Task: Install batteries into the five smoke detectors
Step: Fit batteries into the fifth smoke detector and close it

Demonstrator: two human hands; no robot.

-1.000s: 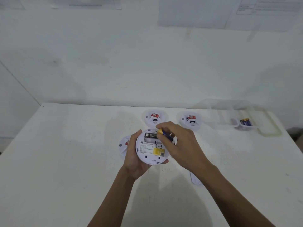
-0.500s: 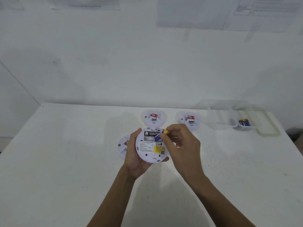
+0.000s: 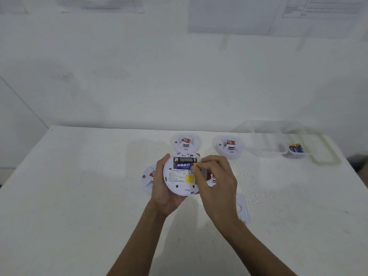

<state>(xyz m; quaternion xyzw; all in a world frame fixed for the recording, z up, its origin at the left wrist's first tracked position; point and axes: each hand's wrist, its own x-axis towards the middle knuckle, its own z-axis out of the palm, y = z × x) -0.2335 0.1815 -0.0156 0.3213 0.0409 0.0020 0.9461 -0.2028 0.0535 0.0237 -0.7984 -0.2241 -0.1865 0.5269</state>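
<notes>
My left hand [image 3: 163, 188] grips a white round smoke detector [image 3: 180, 183], back side up, above the table. Its battery bay is uncovered near the top edge. A blue and yellow battery [image 3: 185, 166] lies flat in the bay's lower slot, and my right hand [image 3: 215, 179] pinches its yellow end with curled fingertips. Two more detectors [image 3: 186, 143] [image 3: 229, 146] sit on the table behind. Another detector [image 3: 148, 177] peeks out left of my left hand, and a further one [image 3: 212, 181] is mostly hidden under my right hand.
A small clear tray [image 3: 286, 152] holding spare batteries [image 3: 296, 148] stands at the back right inside a larger clear container [image 3: 268, 136] with its lid [image 3: 326, 156]. A white detector cover plate [image 3: 243, 208] lies on the table [image 3: 79, 196] right of my right forearm.
My right hand swung the battery from tilted above the detector down into the bay, where it now lies flat. My left hand kept the detector steady.
</notes>
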